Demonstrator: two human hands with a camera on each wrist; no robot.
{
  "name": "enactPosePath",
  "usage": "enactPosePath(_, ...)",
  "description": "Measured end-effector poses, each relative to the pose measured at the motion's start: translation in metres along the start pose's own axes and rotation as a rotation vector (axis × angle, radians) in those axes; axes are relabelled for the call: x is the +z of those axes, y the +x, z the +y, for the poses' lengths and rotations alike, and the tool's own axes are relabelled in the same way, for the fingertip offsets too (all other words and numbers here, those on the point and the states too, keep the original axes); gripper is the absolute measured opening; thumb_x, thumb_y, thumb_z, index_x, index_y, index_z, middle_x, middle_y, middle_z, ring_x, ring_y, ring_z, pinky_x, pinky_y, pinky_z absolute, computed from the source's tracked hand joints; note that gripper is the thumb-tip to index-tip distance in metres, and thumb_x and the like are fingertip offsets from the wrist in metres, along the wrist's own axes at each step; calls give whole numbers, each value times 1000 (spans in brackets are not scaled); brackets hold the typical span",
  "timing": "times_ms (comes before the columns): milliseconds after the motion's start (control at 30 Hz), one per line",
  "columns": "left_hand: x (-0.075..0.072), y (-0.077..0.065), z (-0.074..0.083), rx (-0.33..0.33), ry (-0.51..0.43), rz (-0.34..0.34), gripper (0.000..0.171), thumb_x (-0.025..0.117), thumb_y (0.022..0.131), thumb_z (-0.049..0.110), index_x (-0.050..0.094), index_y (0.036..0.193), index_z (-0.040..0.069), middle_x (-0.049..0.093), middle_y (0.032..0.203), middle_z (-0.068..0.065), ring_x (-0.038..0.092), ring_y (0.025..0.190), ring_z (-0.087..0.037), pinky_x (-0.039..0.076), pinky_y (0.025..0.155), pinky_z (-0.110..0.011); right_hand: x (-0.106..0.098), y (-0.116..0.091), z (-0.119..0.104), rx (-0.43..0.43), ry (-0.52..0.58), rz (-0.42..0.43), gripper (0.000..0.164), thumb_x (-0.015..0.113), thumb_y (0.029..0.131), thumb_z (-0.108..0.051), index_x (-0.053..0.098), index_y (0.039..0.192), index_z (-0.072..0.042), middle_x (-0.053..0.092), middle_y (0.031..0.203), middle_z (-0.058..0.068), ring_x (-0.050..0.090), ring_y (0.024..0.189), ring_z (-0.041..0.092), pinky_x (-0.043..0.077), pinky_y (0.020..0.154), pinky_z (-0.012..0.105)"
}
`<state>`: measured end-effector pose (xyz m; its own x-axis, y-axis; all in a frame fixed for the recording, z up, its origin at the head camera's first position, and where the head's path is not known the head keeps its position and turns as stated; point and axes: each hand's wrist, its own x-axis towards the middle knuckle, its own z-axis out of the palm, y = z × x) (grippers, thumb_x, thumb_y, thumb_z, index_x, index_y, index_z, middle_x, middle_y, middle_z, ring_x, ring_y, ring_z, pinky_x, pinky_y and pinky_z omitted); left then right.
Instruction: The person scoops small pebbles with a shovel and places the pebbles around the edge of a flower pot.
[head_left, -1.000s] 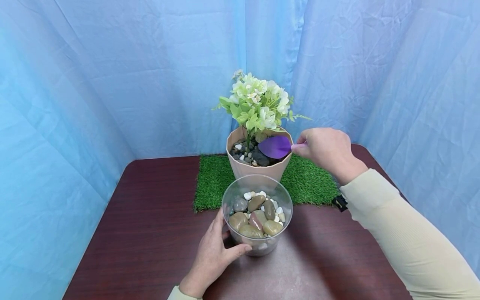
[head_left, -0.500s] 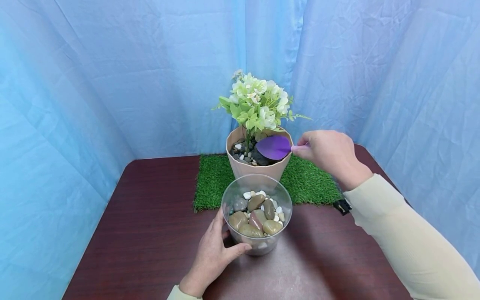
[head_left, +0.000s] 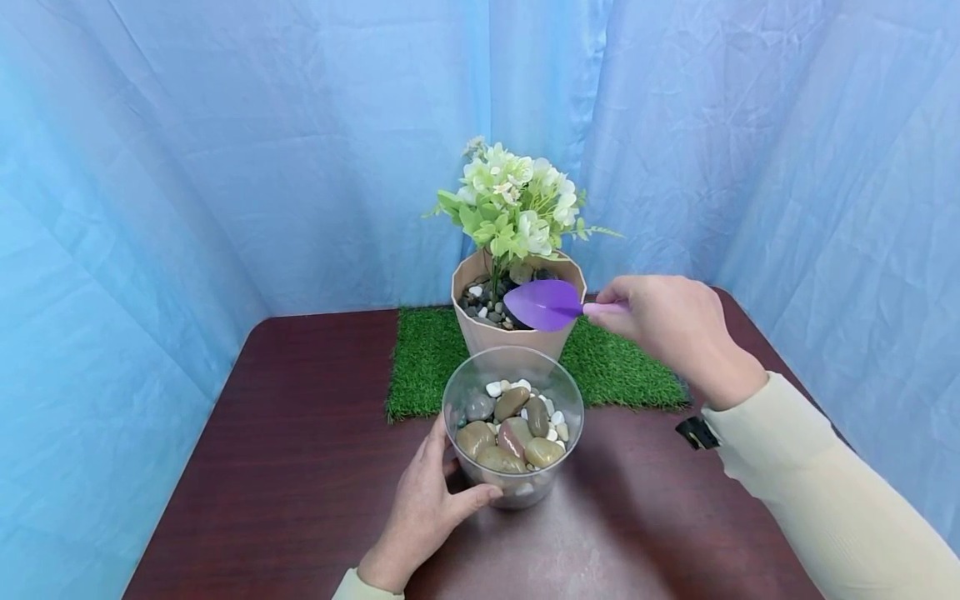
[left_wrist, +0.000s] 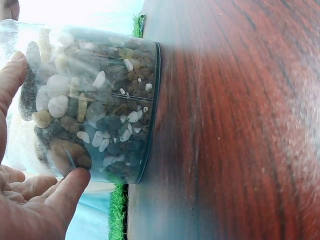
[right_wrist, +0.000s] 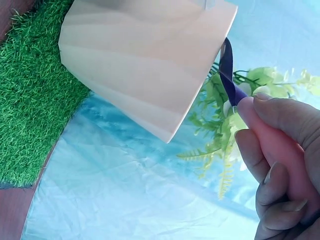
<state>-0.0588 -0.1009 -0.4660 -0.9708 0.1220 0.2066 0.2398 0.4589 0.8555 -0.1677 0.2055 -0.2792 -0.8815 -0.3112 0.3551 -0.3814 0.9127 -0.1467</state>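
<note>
Head view finds the right hand (head_left: 671, 322) gripping the trowel (head_left: 543, 304) by its pink handle (head_left: 609, 309); the right wrist view confirms fingers curled about it. From that grip the purple blade points left, its long axis running nearly straight across from right to left.

Governing relation, in my judgement: blade to rim. Seen from the head, the blade overlaps the near right rim of the flowerpot (head_left: 480, 338), tip toward the pot's middle; contact with the rim cannot be confirmed. No load is visible on the blade. Right hand is the nearer to the pot, just off its right side. Inside the pot stand white flowers (head_left: 517, 196), with dark and pale pebbles (head_left: 495, 313) about the stems.

Nearer lies the transparent container (head_left: 517, 497), on the near side of the pot and to the near left of the trowel grip. It holds large stones (head_left: 512, 433) over smaller ones. The left hand (head_left: 426, 507) holds its left and near wall, fingers and thumb round it.

Surface: pot on a green grass mat (head_left: 622, 367); container on the dark wood-grained table (head_left: 300, 433). Room: pale blue curtains (head_left: 300, 167) hang at left, right and far side
</note>
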Motion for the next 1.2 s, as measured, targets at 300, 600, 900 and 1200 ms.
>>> enactPosePath(300,0,0,0,-7,2,1,125,95,72,45,21,167,13,43,161,-16,61,131,-25,61,99,-30,-1,-15,-11,-57,22,49,16,78,93,-41,81,95,-26,75,75,-12,58,55,5,39,38,29)
enactPosePath(600,-1,0,0,-2,-10,1,125,95,72,46,21,168,15,42,161,-15,60,133,-25,61,99,-30,3,-32,-24,-160,6,154,12,86,85,-38,81,88,-27,67,62,-16,47,48,-1,29,36,25)
enactPosePath(900,0,0,0,-9,1,0,125,95,72,47,21,167,13,43,161,-16,61,131,-25,61,99,-30,7,-46,-37,-207,22,98,11,88,83,-35,78,81,-32,57,59,-23,44,51,-4,31,38,23)
enactPosePath(1200,0,0,-1,-10,-6,0,125,95,72,46,21,168,14,41,162,-15,59,134,-26,61,100,-30,11,-51,-44,-285,-46,142,10,89,81,-37,80,83,-33,62,59,-19,53,50,1,35,35,26)
